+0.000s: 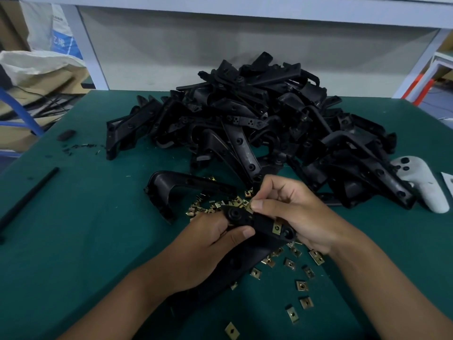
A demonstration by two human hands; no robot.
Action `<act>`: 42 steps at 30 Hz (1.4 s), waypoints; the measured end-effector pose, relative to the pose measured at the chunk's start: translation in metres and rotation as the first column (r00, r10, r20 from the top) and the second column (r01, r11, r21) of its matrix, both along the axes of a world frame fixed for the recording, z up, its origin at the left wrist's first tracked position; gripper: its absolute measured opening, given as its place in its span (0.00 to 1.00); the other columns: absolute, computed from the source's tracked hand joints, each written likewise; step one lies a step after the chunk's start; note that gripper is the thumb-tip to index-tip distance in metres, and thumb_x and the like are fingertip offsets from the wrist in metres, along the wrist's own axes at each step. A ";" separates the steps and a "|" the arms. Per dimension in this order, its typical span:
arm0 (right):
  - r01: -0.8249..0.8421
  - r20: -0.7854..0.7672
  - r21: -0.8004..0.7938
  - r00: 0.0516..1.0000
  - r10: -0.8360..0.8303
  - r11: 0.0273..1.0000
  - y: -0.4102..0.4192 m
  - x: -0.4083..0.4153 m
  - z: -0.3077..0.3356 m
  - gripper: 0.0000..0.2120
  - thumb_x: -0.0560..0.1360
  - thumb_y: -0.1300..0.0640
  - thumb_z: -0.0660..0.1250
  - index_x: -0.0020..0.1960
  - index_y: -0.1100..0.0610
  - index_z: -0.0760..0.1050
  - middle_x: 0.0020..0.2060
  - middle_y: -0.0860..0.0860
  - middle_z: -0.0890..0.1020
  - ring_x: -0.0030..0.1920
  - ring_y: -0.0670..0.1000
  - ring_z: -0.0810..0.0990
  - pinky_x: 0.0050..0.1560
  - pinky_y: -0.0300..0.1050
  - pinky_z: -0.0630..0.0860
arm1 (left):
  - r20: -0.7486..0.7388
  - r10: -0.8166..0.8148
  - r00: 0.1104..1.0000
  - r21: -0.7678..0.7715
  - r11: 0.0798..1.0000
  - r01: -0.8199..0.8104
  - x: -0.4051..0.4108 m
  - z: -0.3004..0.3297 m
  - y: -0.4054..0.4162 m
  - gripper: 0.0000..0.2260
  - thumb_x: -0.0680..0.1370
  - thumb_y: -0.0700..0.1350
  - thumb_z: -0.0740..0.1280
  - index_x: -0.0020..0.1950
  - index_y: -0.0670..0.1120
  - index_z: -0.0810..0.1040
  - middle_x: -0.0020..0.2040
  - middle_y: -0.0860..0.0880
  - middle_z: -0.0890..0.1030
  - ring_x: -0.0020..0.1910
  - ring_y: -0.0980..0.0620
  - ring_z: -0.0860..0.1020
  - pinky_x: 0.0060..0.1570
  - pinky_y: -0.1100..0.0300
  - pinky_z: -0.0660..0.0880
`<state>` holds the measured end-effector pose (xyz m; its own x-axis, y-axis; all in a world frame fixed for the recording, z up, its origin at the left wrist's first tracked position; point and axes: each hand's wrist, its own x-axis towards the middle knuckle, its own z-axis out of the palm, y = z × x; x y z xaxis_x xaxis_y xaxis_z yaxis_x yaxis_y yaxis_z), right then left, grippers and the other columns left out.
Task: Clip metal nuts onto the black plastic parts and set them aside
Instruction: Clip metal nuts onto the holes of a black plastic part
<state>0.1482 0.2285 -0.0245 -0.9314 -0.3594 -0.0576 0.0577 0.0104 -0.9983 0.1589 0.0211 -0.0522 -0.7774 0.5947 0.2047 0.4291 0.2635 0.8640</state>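
Observation:
My left hand [208,244] grips a black plastic part [259,223] from below, thumb over its edge. One brass clip nut [276,227] sits clipped on the part near its right end. My right hand [291,212] pinches another brass nut [250,206] between thumb and fingertips at the part's upper edge. Several loose brass nuts [304,285] lie scattered on the green mat beneath and in front of my hands. A large heap of black plastic parts [257,114] rises behind my hands.
A single black part [169,190] lies on the green mat [85,229] left of my hands. A black rod [29,197] lies at the left edge. A white controller [421,185] rests at the right beside the heap. Small black bits [66,136] lie far left.

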 end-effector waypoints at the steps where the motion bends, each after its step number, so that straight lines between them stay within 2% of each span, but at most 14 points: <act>1: -0.005 0.003 -0.001 1.000 0.005 1.000 0.000 0.000 0.000 0.06 0.74 0.59 0.74 0.40 0.52 0.79 0.36 0.48 0.82 0.35 0.43 0.79 0.36 0.33 0.75 | 0.011 -0.004 1.000 0.002 1.000 0.003 -0.001 -0.001 0.000 0.09 0.82 0.58 0.60 0.44 0.67 0.75 0.36 0.64 0.77 0.36 0.65 0.75 0.37 0.72 0.69; 5: -0.003 0.015 -0.020 1.000 0.003 1.000 -0.002 0.002 -0.001 0.04 0.73 0.58 0.73 0.43 0.55 0.78 0.38 0.51 0.81 0.36 0.44 0.79 0.37 0.34 0.75 | 0.026 -0.011 1.000 0.016 1.000 0.011 -0.001 -0.005 -0.002 0.09 0.81 0.62 0.59 0.45 0.64 0.76 0.35 0.58 0.75 0.34 0.61 0.73 0.36 0.64 0.70; 8: -0.001 0.018 -0.021 1.000 0.002 1.000 -0.002 0.002 0.000 0.05 0.75 0.61 0.73 0.44 0.56 0.77 0.39 0.52 0.81 0.37 0.44 0.79 0.37 0.34 0.75 | 0.031 -0.010 0.999 0.011 1.000 0.010 -0.002 -0.006 -0.002 0.11 0.81 0.62 0.59 0.45 0.61 0.76 0.35 0.50 0.75 0.34 0.51 0.74 0.36 0.54 0.72; 9: 0.005 0.021 -0.021 1.000 -0.004 1.000 -0.002 0.002 0.000 0.05 0.74 0.60 0.73 0.43 0.55 0.77 0.39 0.52 0.81 0.37 0.44 0.79 0.37 0.34 0.75 | 0.040 -0.016 0.999 0.016 1.000 0.015 -0.002 -0.006 -0.001 0.10 0.81 0.62 0.59 0.44 0.62 0.75 0.33 0.51 0.73 0.33 0.51 0.72 0.34 0.55 0.70; 13: 0.006 0.016 -0.026 1.000 -0.006 1.000 -0.003 0.002 0.000 0.04 0.72 0.59 0.72 0.40 0.54 0.77 0.37 0.50 0.81 0.35 0.43 0.78 0.36 0.33 0.75 | 0.047 -0.033 0.998 0.041 0.999 0.031 -0.002 -0.001 -0.001 0.12 0.84 0.55 0.61 0.41 0.68 0.75 0.33 0.63 0.73 0.32 0.63 0.71 0.35 0.71 0.66; 17: -0.012 -0.050 0.019 0.999 0.013 1.000 -0.002 0.002 -0.002 0.04 0.74 0.56 0.72 0.41 0.51 0.79 0.36 0.45 0.82 0.36 0.41 0.79 0.38 0.32 0.74 | 0.050 -0.031 0.998 0.037 0.999 0.029 -0.003 -0.004 -0.002 0.13 0.84 0.55 0.61 0.39 0.66 0.74 0.31 0.63 0.72 0.31 0.63 0.70 0.34 0.71 0.65; 21: 0.021 -0.136 0.054 0.991 -0.014 0.998 -0.002 0.001 -0.003 0.05 0.75 0.49 0.72 0.42 0.49 0.80 0.39 0.45 0.83 0.40 0.43 0.80 0.42 0.35 0.75 | 0.099 -0.004 0.995 0.077 0.997 -0.004 -0.005 -0.008 -0.002 0.07 0.81 0.58 0.62 0.43 0.62 0.75 0.36 0.62 0.75 0.36 0.63 0.73 0.38 0.67 0.70; 24: 0.039 -0.163 0.039 0.986 -0.032 0.998 -0.001 0.000 -0.004 0.08 0.76 0.46 0.68 0.45 0.49 0.82 0.46 0.47 0.86 0.46 0.44 0.82 0.47 0.35 0.76 | 0.087 0.048 0.995 0.147 0.987 -0.060 -0.006 -0.009 -0.004 0.07 0.79 0.58 0.64 0.55 0.59 0.74 0.45 0.55 0.79 0.44 0.56 0.78 0.45 0.59 0.76; 26: 0.046 -0.193 0.042 0.980 -0.037 0.998 -0.002 0.000 -0.003 0.10 0.77 0.46 0.67 0.48 0.51 0.83 0.47 0.47 0.86 0.48 0.44 0.82 0.48 0.35 0.76 | 0.074 0.074 0.995 0.200 0.976 -0.087 -0.004 -0.008 -0.003 0.10 0.79 0.58 0.65 0.60 0.61 0.73 0.48 0.55 0.80 0.45 0.56 0.79 0.45 0.58 0.77; 28: 0.048 -0.226 0.045 0.973 -0.037 0.998 -0.003 0.001 -0.004 0.11 0.77 0.47 0.67 0.49 0.53 0.83 0.47 0.47 0.85 0.48 0.45 0.82 0.48 0.36 0.76 | 0.090 0.087 0.992 0.247 0.963 -0.107 -0.003 -0.008 -0.002 0.12 0.78 0.58 0.67 0.61 0.63 0.73 0.47 0.54 0.81 0.43 0.52 0.79 0.44 0.54 0.78; 31: 0.040 -0.245 0.068 0.969 -0.022 0.997 -0.006 0.002 -0.007 0.12 0.78 0.46 0.67 0.50 0.54 0.82 0.47 0.44 0.85 0.48 0.44 0.82 0.47 0.36 0.77 | 0.154 0.111 0.982 0.321 0.934 -0.156 -0.003 -0.008 -0.002 0.13 0.76 0.57 0.70 0.60 0.63 0.75 0.47 0.46 0.80 0.45 0.38 0.78 0.46 0.41 0.77; 35: 0.000 -0.219 0.038 0.976 0.008 0.999 -0.003 0.000 -0.009 0.12 0.78 0.45 0.66 0.53 0.51 0.84 0.49 0.46 0.85 0.51 0.46 0.83 0.50 0.37 0.77 | 0.128 0.132 0.983 0.329 0.930 -0.167 -0.005 -0.009 -0.001 0.11 0.76 0.58 0.70 0.58 0.62 0.76 0.46 0.49 0.80 0.44 0.41 0.78 0.42 0.49 0.78; 38: -0.022 -0.179 0.033 0.983 0.027 0.999 0.003 -0.003 -0.011 0.14 0.76 0.45 0.68 0.61 0.47 0.82 0.55 0.49 0.84 0.58 0.49 0.82 0.55 0.40 0.77 | 0.097 0.211 0.973 0.374 0.898 -0.232 -0.011 -0.009 -0.004 0.09 0.77 0.55 0.69 0.57 0.61 0.76 0.48 0.58 0.80 0.44 0.58 0.79 0.43 0.67 0.76; 42: 0.056 -0.213 0.047 0.976 -0.045 0.997 0.002 -0.005 -0.014 0.17 0.74 0.52 0.74 0.62 0.48 0.80 0.52 0.45 0.85 0.56 0.46 0.83 0.54 0.36 0.77 | 0.119 0.255 0.960 0.476 0.833 -0.281 -0.015 -0.005 -0.007 0.07 0.78 0.51 0.71 0.54 0.59 0.77 0.46 0.61 0.82 0.41 0.63 0.80 0.41 0.70 0.76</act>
